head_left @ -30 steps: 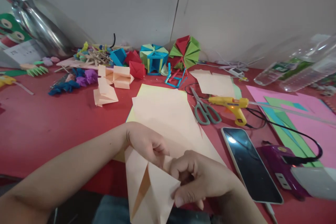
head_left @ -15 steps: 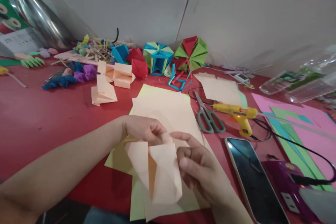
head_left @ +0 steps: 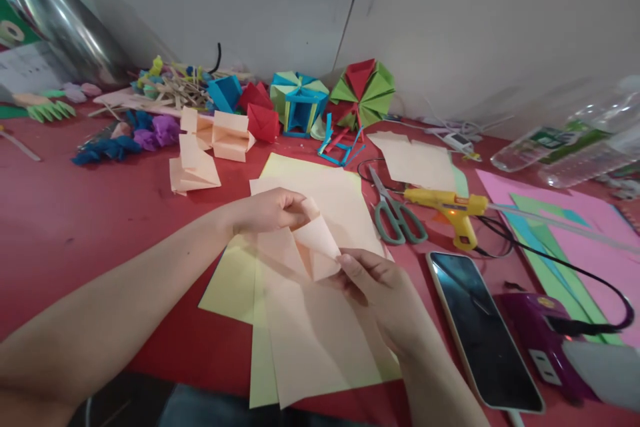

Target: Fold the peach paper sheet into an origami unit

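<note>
Between my hands is a folded piece of peach paper (head_left: 317,243), tilted above the stacked sheets. My left hand (head_left: 273,210) pinches its upper left part, the fingertips partly behind the fold. At the lower right corner, the thumb and fingers of my right hand (head_left: 373,287) are closed on the same paper. Underneath lie peach sheets (head_left: 320,347) over yellow sheets (head_left: 230,293). Several folded peach paper pieces (head_left: 195,167) stand on the table to the far left of my hands.
Right of the sheets lie green-handled scissors (head_left: 397,217), a yellow glue gun (head_left: 450,203) with its light lit, a phone (head_left: 483,333) and a purple power strip (head_left: 540,327). Coloured paper (head_left: 560,213) and plastic bottles (head_left: 565,140) are further right. Paper models (head_left: 303,103) stand along the wall.
Both hands have moved up and away from me with the folded paper. The paper has turned; its open, flapped side no longer faces me as broadly.
</note>
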Motion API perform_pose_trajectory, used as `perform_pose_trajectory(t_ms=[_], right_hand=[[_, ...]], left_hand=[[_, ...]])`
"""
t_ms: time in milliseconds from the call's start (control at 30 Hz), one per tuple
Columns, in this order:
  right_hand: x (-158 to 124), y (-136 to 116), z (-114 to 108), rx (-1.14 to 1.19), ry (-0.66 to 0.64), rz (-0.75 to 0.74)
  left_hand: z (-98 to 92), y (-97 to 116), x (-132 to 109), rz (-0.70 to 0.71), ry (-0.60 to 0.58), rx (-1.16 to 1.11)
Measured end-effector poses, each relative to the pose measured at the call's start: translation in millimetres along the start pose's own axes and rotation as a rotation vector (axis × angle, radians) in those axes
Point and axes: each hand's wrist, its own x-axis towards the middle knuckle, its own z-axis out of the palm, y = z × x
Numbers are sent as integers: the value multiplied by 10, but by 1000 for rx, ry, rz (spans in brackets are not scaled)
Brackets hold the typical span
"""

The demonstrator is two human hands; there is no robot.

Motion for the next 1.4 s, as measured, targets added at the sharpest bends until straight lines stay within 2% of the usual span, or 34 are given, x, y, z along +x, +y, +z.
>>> perform_pose_trajectory(t_ms=[300,400,533,733,900,1100,1333,1400], right_hand=[[-63,-27,-49,-193,4,-65],[-65,15,-51,-167,30,-75],[-82,-1,-52,-289,42,-92],[-121,-10,-49,-372,154,-164],[-135,1,-64,-445,106,-223],[-144,-31,-83,-396,87,-175],[-150,-62,-89,-347,59,-150],[-149,-73,-93,-330,12,-157]], left_hand=[[62,39,-81,12,-18,93],[73,31,-88,23,-15,75],[102,67,-101,0,5,25],[137,140,-169,-49,-16,10],[136,128,-192,-127,26,53],[198,129,-178,-35,-38,-88],[257,212,-218,-33,-11,32],[267,217,-217,-34,1,60]])
